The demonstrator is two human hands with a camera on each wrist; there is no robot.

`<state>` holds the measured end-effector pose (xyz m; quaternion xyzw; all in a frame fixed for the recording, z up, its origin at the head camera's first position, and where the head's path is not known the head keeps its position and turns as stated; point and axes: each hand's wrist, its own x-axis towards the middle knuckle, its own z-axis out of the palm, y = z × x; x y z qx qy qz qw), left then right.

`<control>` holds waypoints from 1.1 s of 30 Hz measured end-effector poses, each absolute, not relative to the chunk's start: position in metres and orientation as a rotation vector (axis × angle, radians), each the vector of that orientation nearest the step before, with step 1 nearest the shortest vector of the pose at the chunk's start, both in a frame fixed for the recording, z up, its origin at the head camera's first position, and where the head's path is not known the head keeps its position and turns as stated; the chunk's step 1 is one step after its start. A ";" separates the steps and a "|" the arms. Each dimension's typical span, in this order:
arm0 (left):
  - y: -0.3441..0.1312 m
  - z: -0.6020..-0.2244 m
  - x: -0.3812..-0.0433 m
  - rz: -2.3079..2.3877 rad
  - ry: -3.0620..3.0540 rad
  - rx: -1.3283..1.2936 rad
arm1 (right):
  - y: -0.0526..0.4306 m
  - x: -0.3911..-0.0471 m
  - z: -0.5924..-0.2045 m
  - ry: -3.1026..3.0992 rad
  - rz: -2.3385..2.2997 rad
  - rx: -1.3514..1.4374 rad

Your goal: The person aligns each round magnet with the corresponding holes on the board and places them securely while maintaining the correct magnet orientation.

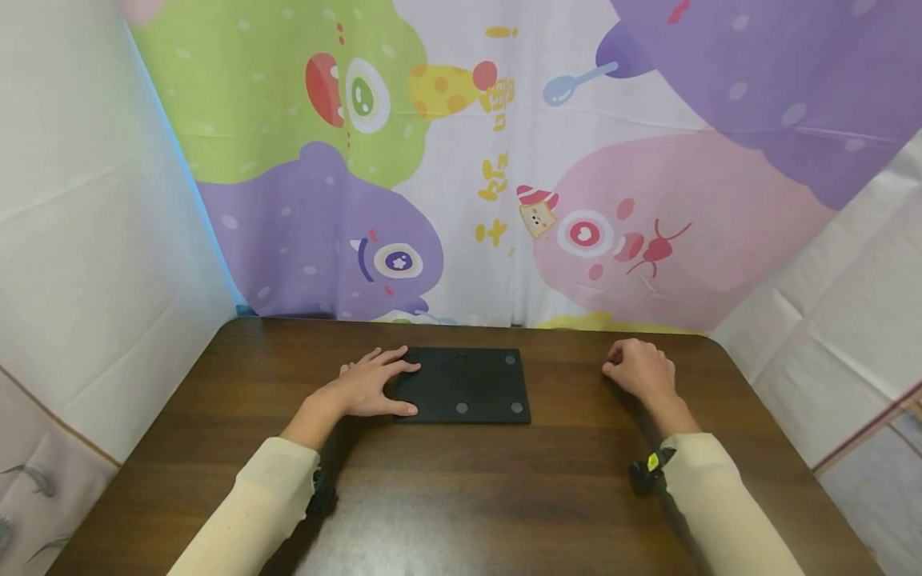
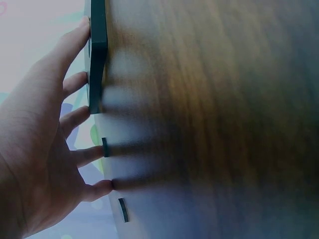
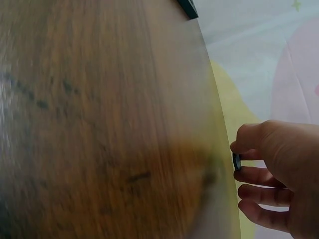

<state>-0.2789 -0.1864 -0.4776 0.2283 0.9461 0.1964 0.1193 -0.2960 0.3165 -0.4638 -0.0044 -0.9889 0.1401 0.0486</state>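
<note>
A flat black rectangular board (image 1: 461,384) lies on the table with several round grey spots on its top. My left hand (image 1: 363,388) spreads its fingers over the board's left end, the thumb at the near edge. In the left wrist view, the ring fingertip is at a small dark disc (image 2: 105,147) beside the board, and another dark piece (image 2: 123,210) lies past the little finger. To the right of the board, my right hand (image 1: 641,370) pinches a small dark disc (image 3: 237,161) between thumb and fingers, close over the table. The head view hides that disc.
The brown wooden table (image 1: 461,496) ends at the back against a cartoon-printed curtain (image 1: 461,240). White cloth hangs along the left (image 1: 86,200) and right sides. Each wrist carries a dark strapped device, one showing a yellow mark (image 1: 653,462).
</note>
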 end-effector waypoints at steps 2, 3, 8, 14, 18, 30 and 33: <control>-0.187 -0.478 -0.279 0.573 2.766 0.667 | 0.312 -0.296 -0.464 -3.020 0.431 -0.012; -0.187 -0.478 -0.279 0.573 2.766 0.667 | 0.310 -0.297 -0.463 -3.022 0.431 -0.008; -0.187 -0.477 -0.278 0.574 2.767 0.669 | 0.300 -0.298 -0.462 -3.020 0.436 0.012; -0.187 -0.477 -0.278 0.579 2.771 0.672 | 0.292 -0.302 -0.461 -3.008 0.430 0.032; -0.187 -0.476 -0.278 0.576 2.769 0.669 | 0.287 -0.304 -0.461 -3.008 0.424 0.049; -0.186 -0.476 -0.277 0.579 2.766 0.671 | 0.269 -0.302 -0.464 -2.996 0.413 0.125; -0.186 -0.475 -0.277 0.577 2.767 0.671 | 0.265 -0.302 -0.463 -2.998 0.404 0.142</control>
